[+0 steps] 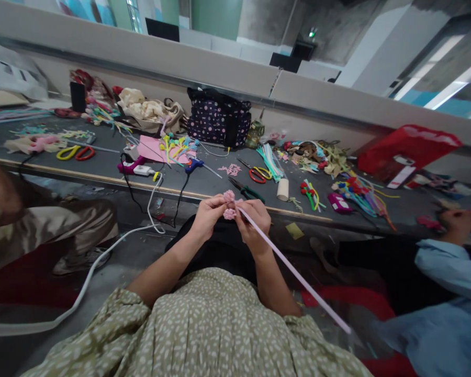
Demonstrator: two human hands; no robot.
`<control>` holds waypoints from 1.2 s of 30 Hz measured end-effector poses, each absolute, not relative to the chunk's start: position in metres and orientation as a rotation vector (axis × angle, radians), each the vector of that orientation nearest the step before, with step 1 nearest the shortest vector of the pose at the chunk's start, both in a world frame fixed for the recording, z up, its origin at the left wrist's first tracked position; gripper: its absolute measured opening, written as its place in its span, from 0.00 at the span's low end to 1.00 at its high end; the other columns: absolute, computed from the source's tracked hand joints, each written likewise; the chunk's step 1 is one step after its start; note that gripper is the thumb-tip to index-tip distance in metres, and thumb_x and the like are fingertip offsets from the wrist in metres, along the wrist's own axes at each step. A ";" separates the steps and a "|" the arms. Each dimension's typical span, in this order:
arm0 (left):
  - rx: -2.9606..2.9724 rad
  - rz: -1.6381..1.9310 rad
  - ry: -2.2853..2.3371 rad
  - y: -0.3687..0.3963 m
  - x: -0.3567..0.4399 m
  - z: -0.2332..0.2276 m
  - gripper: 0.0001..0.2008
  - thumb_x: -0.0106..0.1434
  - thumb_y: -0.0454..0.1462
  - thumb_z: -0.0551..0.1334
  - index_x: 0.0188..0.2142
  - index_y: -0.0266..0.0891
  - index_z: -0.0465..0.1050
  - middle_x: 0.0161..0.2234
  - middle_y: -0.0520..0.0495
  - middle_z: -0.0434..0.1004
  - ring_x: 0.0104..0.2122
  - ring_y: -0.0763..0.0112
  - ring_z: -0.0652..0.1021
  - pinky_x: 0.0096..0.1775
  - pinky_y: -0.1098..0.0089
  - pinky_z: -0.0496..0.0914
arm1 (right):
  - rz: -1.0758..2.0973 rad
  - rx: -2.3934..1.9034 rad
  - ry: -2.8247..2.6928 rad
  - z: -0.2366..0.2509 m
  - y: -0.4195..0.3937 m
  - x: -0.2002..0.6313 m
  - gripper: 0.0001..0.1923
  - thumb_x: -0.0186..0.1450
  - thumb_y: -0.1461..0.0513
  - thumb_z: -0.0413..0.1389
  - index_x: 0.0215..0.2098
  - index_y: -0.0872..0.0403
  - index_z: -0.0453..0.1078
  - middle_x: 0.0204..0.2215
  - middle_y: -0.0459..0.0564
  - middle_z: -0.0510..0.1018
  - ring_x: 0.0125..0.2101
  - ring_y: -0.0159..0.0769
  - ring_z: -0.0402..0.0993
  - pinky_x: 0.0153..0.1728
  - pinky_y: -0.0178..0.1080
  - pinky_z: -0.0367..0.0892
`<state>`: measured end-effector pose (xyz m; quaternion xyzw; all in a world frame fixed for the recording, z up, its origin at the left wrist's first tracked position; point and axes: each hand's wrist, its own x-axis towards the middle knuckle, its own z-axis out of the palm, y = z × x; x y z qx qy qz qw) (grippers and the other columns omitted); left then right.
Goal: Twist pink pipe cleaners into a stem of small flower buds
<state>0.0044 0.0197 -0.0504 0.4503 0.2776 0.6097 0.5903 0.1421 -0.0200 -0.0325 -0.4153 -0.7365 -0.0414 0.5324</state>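
In front of my lap, at the table's front edge, both hands meet around a small pink fuzzy flower [230,213]. My left hand [207,219] is closed, its thumb and fingertips pinching the flower from the left side. Closed too, my right hand [256,225] grips a long pale pink chenille stem [298,273] close to the flower. The stem slants down to the right past my right forearm, its far end loose. My fingers partly cover where the stem and flower meet. Dark-handled pliers [246,190] lie on the table just beyond my hands.
The dark table [215,191] bears red-and-yellow scissors [259,174], a blue glue gun [194,165], a purple glue gun [132,165], pink bits [231,169], a beige cylinder [283,189] and bundled stems [270,162]. A white cable [87,285] hangs at left. People sit on both sides.
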 end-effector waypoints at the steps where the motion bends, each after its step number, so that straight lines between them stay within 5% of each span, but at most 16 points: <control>1: 1.052 1.416 0.647 0.020 0.004 -0.050 0.06 0.49 0.38 0.72 0.26 0.37 0.81 0.32 0.47 0.78 0.34 0.70 0.76 0.39 0.72 0.69 | -0.106 -0.988 -1.764 -0.031 -0.020 0.142 0.06 0.65 0.64 0.54 0.37 0.51 0.73 0.33 0.52 0.75 0.36 0.38 0.71 0.38 0.41 0.70; 19: 1.085 1.372 0.699 0.021 -0.001 -0.051 0.08 0.49 0.39 0.72 0.23 0.36 0.79 0.26 0.49 0.76 0.31 0.71 0.74 0.39 0.71 0.67 | 0.018 -0.995 -1.857 -0.033 -0.021 0.144 0.06 0.65 0.64 0.53 0.38 0.51 0.72 0.35 0.51 0.76 0.38 0.40 0.71 0.41 0.43 0.68; 36: 1.171 1.379 0.658 0.012 0.001 -0.045 0.07 0.53 0.38 0.69 0.25 0.36 0.79 0.29 0.49 0.76 0.31 0.72 0.72 0.38 0.72 0.66 | 0.137 -1.034 -1.650 -0.034 -0.023 0.136 0.05 0.64 0.63 0.55 0.30 0.53 0.71 0.27 0.46 0.73 0.28 0.33 0.69 0.33 0.37 0.66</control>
